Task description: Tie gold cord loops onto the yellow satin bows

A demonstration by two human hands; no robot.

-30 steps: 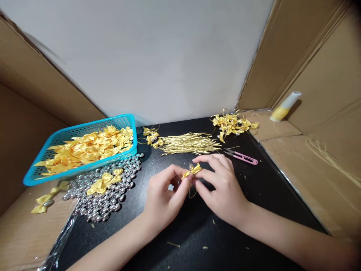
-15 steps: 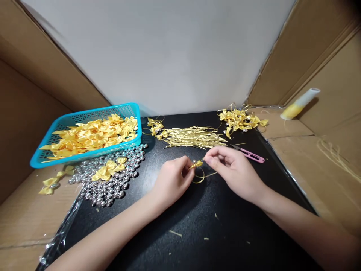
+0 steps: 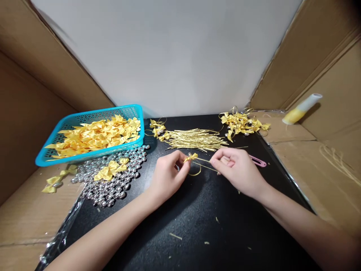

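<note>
**Midway over the mat: a yellow bow pinched, gold cord drawn taut**

Small and satin-bright, the yellow bow (image 3: 193, 157) sits just above the black mat (image 3: 180, 226), near its middle, with a thin gold cord (image 3: 203, 162) running from its knot toward the right and curling into a loop beneath it.

The left hand (image 3: 166, 177) comes in from the lower left, forearm slanting across the mat, thumb and forefinger closed tightly on the bow. The right hand (image 3: 239, 171) enters from the lower right, its fingers curled in and nipping the far end of the cord, so the strand lies straight between the two hands.

Behind the hands lies a bundle of gold cords (image 3: 194, 138), with a heap of finished bows (image 3: 242, 122) at the mat's far right corner. Pink snips (image 3: 258, 162) rest just behind the right hand. To the left, silver bells (image 3: 113, 184) spread beside a blue basket (image 3: 135, 111) of bows. Cardboard walls (image 3: 25, 124) close both sides; the near stretch of mat shows only scraps.
</note>
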